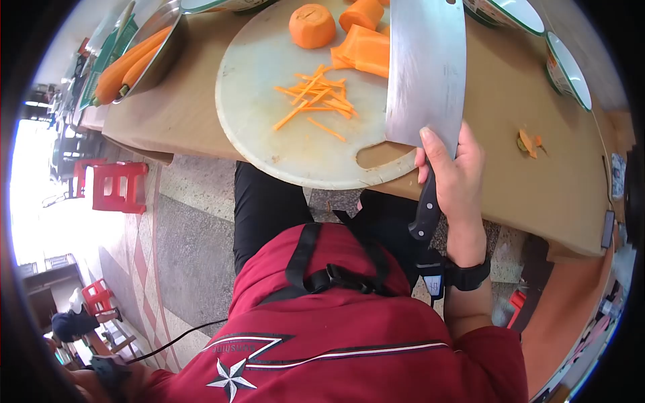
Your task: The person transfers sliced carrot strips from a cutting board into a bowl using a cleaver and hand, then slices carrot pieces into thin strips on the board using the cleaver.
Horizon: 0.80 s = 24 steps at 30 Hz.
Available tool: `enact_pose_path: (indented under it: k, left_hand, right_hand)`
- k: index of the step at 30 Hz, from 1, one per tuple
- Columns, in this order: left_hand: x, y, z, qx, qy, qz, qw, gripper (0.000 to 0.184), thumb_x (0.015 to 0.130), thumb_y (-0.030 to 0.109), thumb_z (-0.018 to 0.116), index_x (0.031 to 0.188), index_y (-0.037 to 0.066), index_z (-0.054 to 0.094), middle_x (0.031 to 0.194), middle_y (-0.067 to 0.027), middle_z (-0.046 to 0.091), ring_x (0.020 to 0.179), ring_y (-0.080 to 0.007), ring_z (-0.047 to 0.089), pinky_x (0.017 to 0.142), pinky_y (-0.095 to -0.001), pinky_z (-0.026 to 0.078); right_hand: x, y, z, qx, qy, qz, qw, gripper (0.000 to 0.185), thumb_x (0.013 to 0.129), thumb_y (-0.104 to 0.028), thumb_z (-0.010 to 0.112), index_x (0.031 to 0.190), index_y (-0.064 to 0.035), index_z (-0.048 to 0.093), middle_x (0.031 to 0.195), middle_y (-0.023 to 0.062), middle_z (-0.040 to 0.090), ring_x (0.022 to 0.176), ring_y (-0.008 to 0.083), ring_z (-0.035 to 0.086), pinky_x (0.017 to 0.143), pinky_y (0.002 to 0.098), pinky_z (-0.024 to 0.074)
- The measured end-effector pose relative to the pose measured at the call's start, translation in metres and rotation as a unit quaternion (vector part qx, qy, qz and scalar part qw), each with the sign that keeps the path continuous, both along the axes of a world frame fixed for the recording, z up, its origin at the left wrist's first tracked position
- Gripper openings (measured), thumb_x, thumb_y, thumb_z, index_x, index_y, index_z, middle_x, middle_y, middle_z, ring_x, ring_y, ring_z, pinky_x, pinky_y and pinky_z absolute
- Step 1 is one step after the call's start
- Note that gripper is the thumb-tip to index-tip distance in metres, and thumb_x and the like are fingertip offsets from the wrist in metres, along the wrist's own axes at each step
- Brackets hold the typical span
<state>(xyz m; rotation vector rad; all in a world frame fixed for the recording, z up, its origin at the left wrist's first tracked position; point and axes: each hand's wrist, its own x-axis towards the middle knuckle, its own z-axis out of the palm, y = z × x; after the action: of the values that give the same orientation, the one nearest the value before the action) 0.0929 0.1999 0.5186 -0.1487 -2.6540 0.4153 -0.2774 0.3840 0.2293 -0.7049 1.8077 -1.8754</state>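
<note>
My right hand [459,171] is closed round the black handle of a cleaver [426,74]. Its broad blade lies over the right side of a round cutting board [255,127] and partly covers a cut carrot piece [363,50]. Left of the blade is a small pile of carrot strips [319,94]. Behind them stand a thick carrot chunk [312,27] and another carrot piece [363,13]. My left arm [87,383] reaches out at the lower left edge; its fingers cannot be made out there.
Whole carrots [134,64] lean in a metal bowl [168,50] at the left, beside a green basket [101,74]. White bowls [568,70] line the far right. Carrot scraps [529,143] lie on the brown tabletop [510,87]. A red stool [119,187] stands on the floor.
</note>
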Motion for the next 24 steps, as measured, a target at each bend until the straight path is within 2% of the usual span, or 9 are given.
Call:
enact_pose_path:
  k: [4,5,8,10,14,16,18,20,24]
  left_hand:
    - [-0.030,0.007,0.045,-0.083,-0.004,-0.012,0.996,0.013,0.093,0.007,0.054,0.084,-0.002,0.057,0.074,-0.0209,0.059,0.054,-0.0261,0.056,0.045,-0.0347,0.048]
    - [-0.046,0.010,0.053,-0.087,-0.001,-0.021,0.996,0.011,0.092,0.003,0.054,0.083,-0.003,0.056,0.070,-0.0202,0.058,0.054,-0.0265,0.056,0.046,-0.0346,0.048]
    - [-0.081,0.010,0.065,-0.087,0.014,-0.051,0.995,0.007,0.090,0.001,0.054,0.086,-0.004,0.056,0.072,-0.0202,0.058,0.057,-0.0266,0.056,0.049,-0.0348,0.048]
    - [-0.105,0.012,0.048,-0.078,0.020,-0.023,0.996,0.006,0.088,0.001,0.054,0.091,-0.003,0.057,0.077,-0.0190,0.058,0.063,-0.0261,0.057,0.055,-0.0351,0.048]
    - [-0.159,0.020,-0.016,-0.033,0.028,0.053,0.998,0.019,0.083,0.000,0.052,0.101,-0.002,0.059,0.087,-0.0167,0.059,0.077,-0.0249,0.058,0.069,-0.0357,0.048]
    - [-0.179,0.015,-0.041,0.030,0.003,0.064,0.998,0.027,0.080,0.000,0.052,0.106,-0.001,0.060,0.092,-0.0156,0.060,0.083,-0.0243,0.059,0.075,-0.0360,0.048]
    - [-0.194,0.002,-0.061,0.155,-0.048,0.036,0.986,0.026,0.072,-0.009,0.058,0.097,-0.005,0.065,0.098,-0.0144,0.063,0.091,-0.0236,0.063,0.080,-0.0329,0.049]
    - [-0.213,-0.004,-0.090,0.200,-0.032,-0.038,0.979,0.023,0.073,-0.010,0.061,0.094,-0.003,0.067,0.090,-0.0120,0.064,0.078,-0.0233,0.064,0.072,-0.0304,0.050]
    - [-0.242,-0.034,-0.142,0.318,-0.086,-0.055,0.942,0.020,0.080,0.002,0.069,0.101,0.000,0.066,0.092,-0.0113,0.064,0.081,-0.0206,0.063,0.074,-0.0305,0.051]
  right_hand:
    - [0.002,0.000,0.002,0.010,0.009,-0.001,1.000,0.022,0.095,-0.018,0.061,0.103,0.0025,0.057,0.069,0.0042,0.059,0.052,0.0063,0.052,0.047,0.0218,0.0432]
    - [0.002,0.001,0.002,0.005,0.010,0.002,1.000,0.022,0.095,-0.018,0.061,0.103,0.0025,0.057,0.069,0.0042,0.059,0.052,0.0063,0.052,0.047,0.0218,0.0432]
    - [0.002,0.003,-0.001,0.002,0.016,0.000,1.000,0.023,0.094,-0.018,0.061,0.104,0.0025,0.057,0.069,0.0040,0.060,0.053,0.0062,0.054,0.047,0.0222,0.0440]
    - [0.000,0.005,-0.001,0.019,0.023,0.012,0.999,0.024,0.094,-0.019,0.061,0.105,0.0020,0.057,0.069,0.0036,0.061,0.053,0.0066,0.055,0.047,0.0228,0.0445]
    - [-0.001,0.005,-0.004,0.021,0.034,0.024,0.999,0.023,0.094,-0.018,0.061,0.103,0.0026,0.056,0.068,0.0047,0.062,0.052,0.0072,0.055,0.046,0.0238,0.0450]
    - [0.000,0.003,-0.005,0.009,0.038,0.023,0.999,0.023,0.094,-0.018,0.061,0.103,0.0027,0.056,0.069,0.0051,0.062,0.052,0.0072,0.055,0.046,0.0239,0.0449]
    - [0.000,0.003,-0.005,-0.001,0.047,0.012,0.999,0.022,0.094,-0.018,0.060,0.102,0.0029,0.056,0.069,0.0054,0.062,0.052,0.0072,0.056,0.046,0.0241,0.0448]
    - [0.000,0.004,-0.005,0.008,0.042,0.007,0.999,0.020,0.095,-0.017,0.060,0.100,0.0023,0.056,0.069,0.0047,0.061,0.052,0.0071,0.055,0.046,0.0233,0.0437]
    - [-0.002,0.002,-0.006,-0.014,0.015,-0.029,0.999,0.019,0.095,-0.017,0.059,0.099,0.0011,0.056,0.068,0.0037,0.059,0.051,0.0072,0.053,0.046,0.0223,0.0427]
